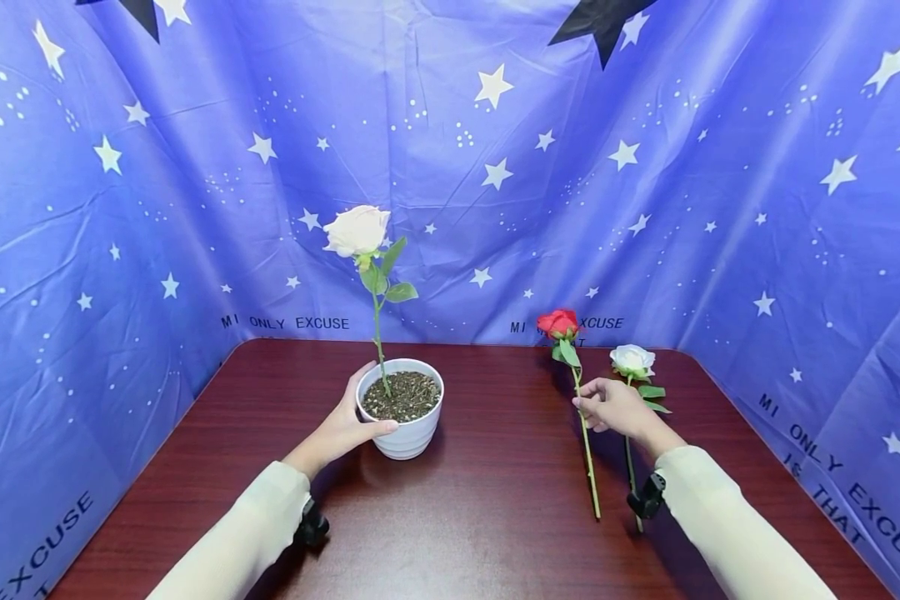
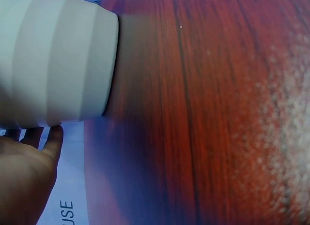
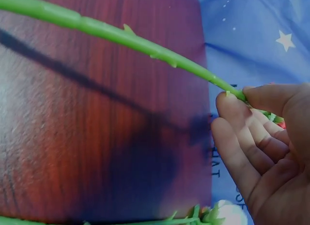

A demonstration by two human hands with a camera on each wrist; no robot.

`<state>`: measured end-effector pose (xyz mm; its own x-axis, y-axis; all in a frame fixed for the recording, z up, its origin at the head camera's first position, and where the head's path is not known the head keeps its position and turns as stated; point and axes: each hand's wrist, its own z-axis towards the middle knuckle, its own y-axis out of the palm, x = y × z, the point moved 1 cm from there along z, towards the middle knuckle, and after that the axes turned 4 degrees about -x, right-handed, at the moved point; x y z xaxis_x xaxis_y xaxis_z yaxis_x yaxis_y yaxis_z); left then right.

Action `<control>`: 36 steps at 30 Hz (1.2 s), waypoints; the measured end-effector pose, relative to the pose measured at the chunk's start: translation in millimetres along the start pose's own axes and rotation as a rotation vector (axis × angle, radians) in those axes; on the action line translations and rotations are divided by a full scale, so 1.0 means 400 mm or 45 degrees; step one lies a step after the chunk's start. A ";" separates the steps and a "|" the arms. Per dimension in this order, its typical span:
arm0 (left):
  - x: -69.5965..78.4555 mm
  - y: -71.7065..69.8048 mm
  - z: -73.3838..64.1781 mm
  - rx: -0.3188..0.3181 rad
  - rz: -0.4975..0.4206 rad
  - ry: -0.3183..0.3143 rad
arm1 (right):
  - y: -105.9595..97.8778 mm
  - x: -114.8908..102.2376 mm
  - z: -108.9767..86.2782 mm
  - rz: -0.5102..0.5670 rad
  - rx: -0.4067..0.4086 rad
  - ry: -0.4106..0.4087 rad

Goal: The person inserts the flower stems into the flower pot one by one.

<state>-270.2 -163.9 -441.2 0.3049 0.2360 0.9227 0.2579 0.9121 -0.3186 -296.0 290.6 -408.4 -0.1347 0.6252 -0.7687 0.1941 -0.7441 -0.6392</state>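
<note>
My left hand [image 1: 351, 421] grips a white ribbed flowerpot [image 1: 407, 442] from its left side, thumb along the front rim. Dark gritty soil [image 1: 412, 398] fills the pot, and a pale pink rose [image 1: 357, 232] stands upright in it. In the left wrist view the fingertips [image 2: 54, 138] touch the wall of the pot [image 2: 63, 60]. My right hand [image 1: 615, 407] pinches the green stem of a red rose [image 1: 558, 323] between thumb and fingers. The right wrist view shows that stem [image 3: 140, 43] raised over its shadow. A white rose [image 1: 633, 362] lies beside it, its stem partly hidden behind my right wrist.
The pot stands on a dark red-brown wooden table [image 1: 480, 517]. A blue cloth with white stars [image 1: 450, 167] hangs around its back and sides. A black camera [image 1: 313, 525] is strapped to my left wrist and another camera [image 1: 647, 497] to my right.
</note>
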 end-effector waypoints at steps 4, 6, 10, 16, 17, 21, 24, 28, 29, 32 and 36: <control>0.000 0.001 -0.001 0.002 -0.004 0.011 | -0.004 -0.021 0.005 -0.037 0.036 -0.041; -0.001 0.001 0.000 0.001 -0.001 0.016 | -0.004 -0.031 0.007 -0.036 0.044 -0.076; -0.003 0.002 0.001 -0.002 -0.004 0.013 | -0.003 -0.048 0.010 -0.013 0.077 -0.135; -0.004 0.002 0.001 -0.003 -0.008 0.013 | -0.003 -0.077 0.014 0.007 0.144 -0.202; -0.003 0.001 0.001 -0.003 -0.013 0.016 | -0.002 -0.082 0.015 0.012 0.152 -0.219; -0.003 0.001 0.001 -0.001 -0.022 0.015 | 0.003 -0.106 0.022 0.030 0.204 -0.290; -0.005 0.000 0.001 -0.002 -0.023 0.015 | 0.006 -0.129 0.025 0.035 0.241 -0.338; -0.007 -0.001 0.002 0.001 -0.011 0.024 | 0.009 -0.168 0.029 0.021 0.262 -0.390; -0.007 -0.001 0.002 0.003 -0.009 0.027 | 0.010 -0.177 0.030 0.012 0.266 -0.403; -0.008 -0.001 0.004 0.003 0.006 0.030 | 0.017 -0.203 0.032 -0.007 0.281 -0.453; -0.005 -0.001 0.002 0.004 0.013 0.023 | 0.029 -0.236 0.037 0.008 0.299 -0.514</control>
<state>-271.7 -164.3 -442.8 0.3244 0.2394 0.9151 0.2515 0.9108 -0.3274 -295.2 219.5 -343.7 -0.5106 0.5134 -0.6897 -0.0227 -0.8099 -0.5861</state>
